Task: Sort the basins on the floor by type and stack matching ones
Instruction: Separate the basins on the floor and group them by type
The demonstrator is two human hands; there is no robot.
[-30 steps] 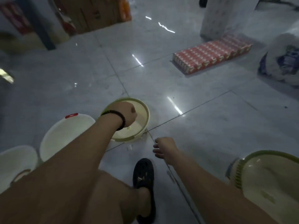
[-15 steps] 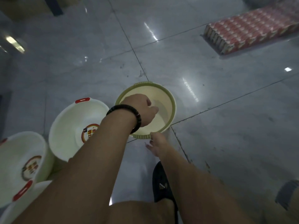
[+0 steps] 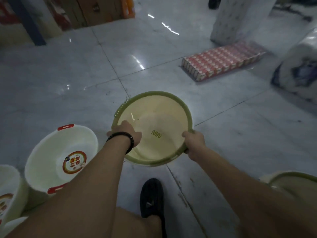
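A cream basin with an olive-green rim (image 3: 154,115) is held up off the floor in the middle of the view, tilted toward me. My left hand (image 3: 126,133) grips its left rim, fingers inside. My right hand (image 3: 194,143) grips its right rim. A white basin with red handles and a round label (image 3: 56,155) stands on the floor to the left. Another white basin (image 3: 8,191) shows at the left edge. A second green-rimmed basin (image 3: 295,184) sits at the right edge, partly behind my right forearm.
Grey glossy floor tiles (image 3: 77,83) lie all around. A flat pack of red cartons (image 3: 221,62) lies at the back right, beside white wrapped bundles (image 3: 300,67). Cardboard boxes (image 3: 96,11) stand at the back left. My black shoe (image 3: 151,198) is below the held basin.
My right hand has moved up from below the green-rimmed basin and taken its right rim. Both hands have lifted the basin off the floor and tilted it toward me.
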